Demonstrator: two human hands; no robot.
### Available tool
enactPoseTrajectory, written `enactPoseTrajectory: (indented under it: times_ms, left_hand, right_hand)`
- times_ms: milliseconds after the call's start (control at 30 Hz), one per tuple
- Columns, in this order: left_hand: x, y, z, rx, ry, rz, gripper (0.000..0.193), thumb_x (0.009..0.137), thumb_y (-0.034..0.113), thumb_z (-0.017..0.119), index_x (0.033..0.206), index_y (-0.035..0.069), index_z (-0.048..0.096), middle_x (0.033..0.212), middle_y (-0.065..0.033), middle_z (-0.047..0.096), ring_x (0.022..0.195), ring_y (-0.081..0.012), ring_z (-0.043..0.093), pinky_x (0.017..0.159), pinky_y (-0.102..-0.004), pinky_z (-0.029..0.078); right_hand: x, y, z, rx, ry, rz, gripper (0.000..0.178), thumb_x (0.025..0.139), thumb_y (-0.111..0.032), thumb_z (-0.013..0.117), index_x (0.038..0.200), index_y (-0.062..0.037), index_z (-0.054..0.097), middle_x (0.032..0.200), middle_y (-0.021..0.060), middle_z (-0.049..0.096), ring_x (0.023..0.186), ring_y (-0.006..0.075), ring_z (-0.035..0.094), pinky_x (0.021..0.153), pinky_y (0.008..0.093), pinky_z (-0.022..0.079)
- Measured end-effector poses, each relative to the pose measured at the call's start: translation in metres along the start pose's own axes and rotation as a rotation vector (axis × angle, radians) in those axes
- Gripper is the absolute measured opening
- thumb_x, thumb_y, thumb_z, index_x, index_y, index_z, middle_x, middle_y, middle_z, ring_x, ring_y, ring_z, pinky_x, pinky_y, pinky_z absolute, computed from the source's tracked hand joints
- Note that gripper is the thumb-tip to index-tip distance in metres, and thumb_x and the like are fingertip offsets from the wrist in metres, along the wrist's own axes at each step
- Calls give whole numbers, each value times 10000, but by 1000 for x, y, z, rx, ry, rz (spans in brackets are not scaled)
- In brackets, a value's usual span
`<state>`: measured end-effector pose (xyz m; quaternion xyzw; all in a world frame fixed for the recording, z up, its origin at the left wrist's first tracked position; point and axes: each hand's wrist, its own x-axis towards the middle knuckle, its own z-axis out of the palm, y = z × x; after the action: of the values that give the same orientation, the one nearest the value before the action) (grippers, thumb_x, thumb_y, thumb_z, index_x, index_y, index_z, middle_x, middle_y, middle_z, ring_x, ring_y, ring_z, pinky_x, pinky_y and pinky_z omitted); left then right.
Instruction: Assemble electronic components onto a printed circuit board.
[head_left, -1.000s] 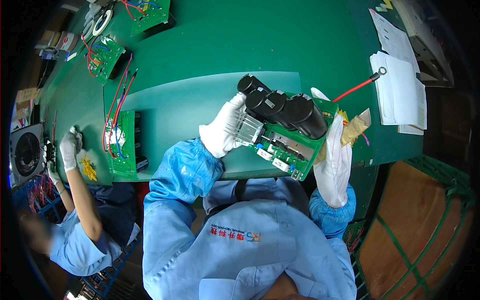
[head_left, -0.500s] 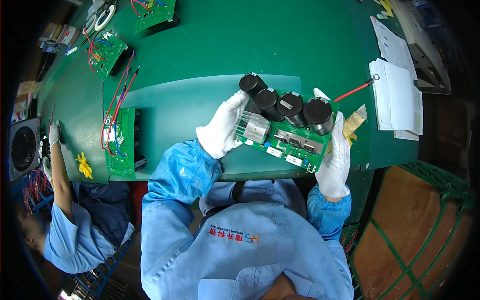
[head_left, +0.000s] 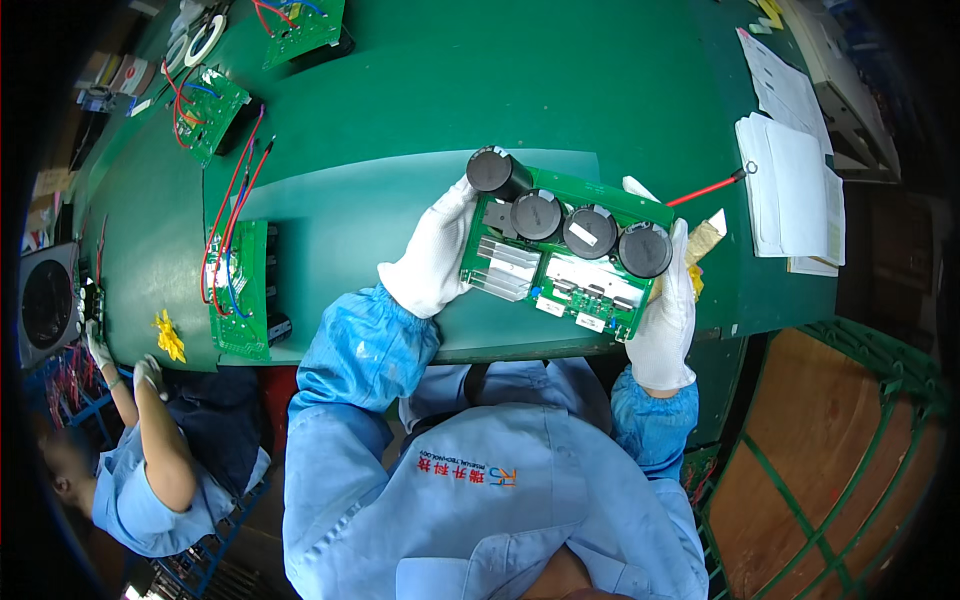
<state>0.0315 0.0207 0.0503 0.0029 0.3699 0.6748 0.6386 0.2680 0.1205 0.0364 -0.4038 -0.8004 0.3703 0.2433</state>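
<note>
A green circuit board (head_left: 612, 194) is held up in front of me, above the table's near edge. Several black cylindrical capacitors (head_left: 590, 232) stand in a row on it, their round tops facing me. Nearer to me on the board are a finned silver heat sink (head_left: 503, 268) and small white parts. My left hand (head_left: 430, 250), in a white glove, grips the board's left edge. The gloved right hand (head_left: 664, 325) is closed on the right edge; some of its fingers are hidden behind the board. A red wire (head_left: 705, 190) with a ring terminal sticks out past the right side.
Boards with red and blue wires lie at left: one near (head_left: 240, 285), one farther (head_left: 212, 110), another at the back (head_left: 305, 35). Papers (head_left: 785, 190) lie right. A tan strip (head_left: 706, 237) is beside my right hand. A co-worker (head_left: 165, 470) sits left, near a yellow scrap (head_left: 169, 337).
The board has tilted, so the capacitors' tops face me more, and it has shifted slightly left with both my hands. A co-worker's hand has drawn back toward the table edge.
</note>
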Motion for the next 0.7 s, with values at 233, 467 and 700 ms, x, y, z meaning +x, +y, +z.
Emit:
enactPoseTrajectory:
  times_ms: [233,467,700]
  left_hand:
    - [-3,-1,4,2,69,21,490,1089,371,373,1454,51,431,1375,-154,556,1220,-283,612,971,-457,582]
    - [-3,-8,-8,81,49,129,535,1083,364,450,1548,114,361,1497,-127,475,1359,-300,501,1127,-477,450]
    - [1,-13,-29,116,-177,164,600,1075,365,473,1587,105,299,1568,-135,403,1407,-293,457,1172,-458,400]
  right_hand:
    - [10,4,4,94,-36,-1,756,883,126,569,1576,-22,305,1355,232,589,1137,352,634,1008,414,495]
    - [12,-26,1,566,-39,255,515,1054,0,385,1564,-71,365,1339,193,595,1151,293,630,1027,368,498]
    - [-4,-7,11,463,49,214,458,1095,-103,373,1547,-33,381,1333,194,584,1159,287,618,1017,368,495]
